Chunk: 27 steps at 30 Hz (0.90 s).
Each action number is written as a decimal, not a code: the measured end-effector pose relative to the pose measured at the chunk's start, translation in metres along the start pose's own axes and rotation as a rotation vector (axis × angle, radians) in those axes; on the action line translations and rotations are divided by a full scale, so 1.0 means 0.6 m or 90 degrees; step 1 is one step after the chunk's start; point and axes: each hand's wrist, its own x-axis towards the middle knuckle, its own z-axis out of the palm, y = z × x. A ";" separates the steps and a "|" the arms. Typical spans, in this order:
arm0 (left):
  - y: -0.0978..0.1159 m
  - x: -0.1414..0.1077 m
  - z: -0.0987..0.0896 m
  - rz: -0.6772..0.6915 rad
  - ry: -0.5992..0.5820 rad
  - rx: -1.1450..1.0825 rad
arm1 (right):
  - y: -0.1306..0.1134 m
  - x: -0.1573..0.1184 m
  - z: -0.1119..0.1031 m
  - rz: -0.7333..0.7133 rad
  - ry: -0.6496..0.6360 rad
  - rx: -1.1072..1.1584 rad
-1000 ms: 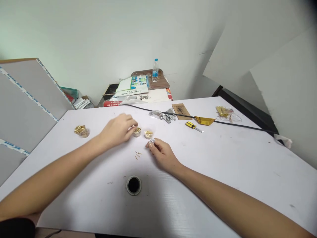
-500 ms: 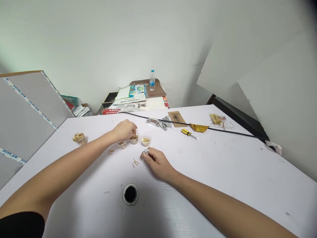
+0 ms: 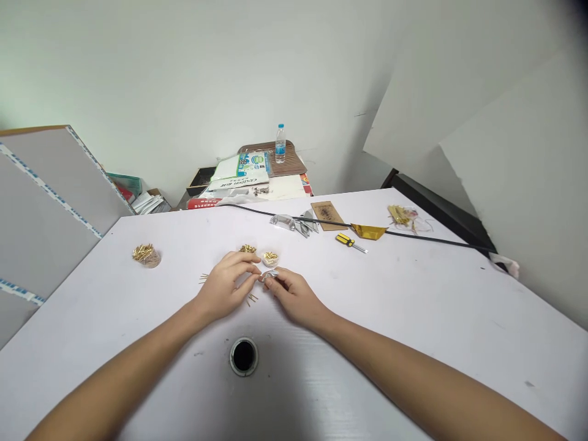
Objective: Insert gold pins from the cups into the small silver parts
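Note:
My right hand (image 3: 294,295) is closed on a small silvery piece (image 3: 269,275), its thumb and fingers pinching it. Against that piece, my left hand (image 3: 232,283) brings its pinched fingertips; whatever they hold is too small to make out. Just beyond my hands stand a clear cup of gold-coloured bits (image 3: 271,258) and another heap of gold-coloured parts (image 3: 248,248), partly behind my left hand. A few thin brass-coloured pins (image 3: 252,299) lie on the table below my fingertips, and others (image 3: 203,278) lie left of my left hand.
On the white table (image 3: 367,343) a round dark hole (image 3: 244,356) sits in front of me. A tipped cup of brass pins (image 3: 149,255) lies left. Beyond are a yellow screwdriver (image 3: 351,242), silvery packets (image 3: 307,224), brown card (image 3: 329,215) and a black cable (image 3: 436,239). Grey panels rise at left.
My left hand has come from the middle cup toward me and right, and its fingertips now meet the silvery piece. My right hand stays nearly where it was, still gripping that piece.

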 end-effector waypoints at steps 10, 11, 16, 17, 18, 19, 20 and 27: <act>-0.013 -0.010 0.012 0.042 -0.043 0.041 | -0.005 -0.004 0.001 -0.071 -0.004 -0.141; -0.016 -0.011 0.011 0.051 -0.055 0.048 | -0.004 -0.004 0.001 -0.072 -0.012 -0.146; -0.026 -0.019 0.011 0.045 -0.088 -0.026 | -0.007 -0.004 -0.001 -0.054 -0.077 -0.134; -0.026 -0.018 0.007 0.049 -0.094 -0.038 | -0.009 -0.004 -0.001 -0.053 -0.083 -0.135; -0.026 -0.016 0.001 0.057 -0.100 -0.042 | -0.011 -0.004 -0.001 -0.053 -0.086 -0.136; -0.026 -0.012 -0.010 0.064 -0.103 -0.035 | -0.012 -0.005 0.000 -0.051 -0.084 -0.135; -0.028 -0.006 -0.023 0.067 -0.105 -0.018 | -0.014 -0.006 0.000 -0.047 -0.078 -0.133; -0.096 0.065 -0.134 -0.131 -0.263 0.281 | -0.009 -0.008 0.001 -0.034 -0.061 -0.131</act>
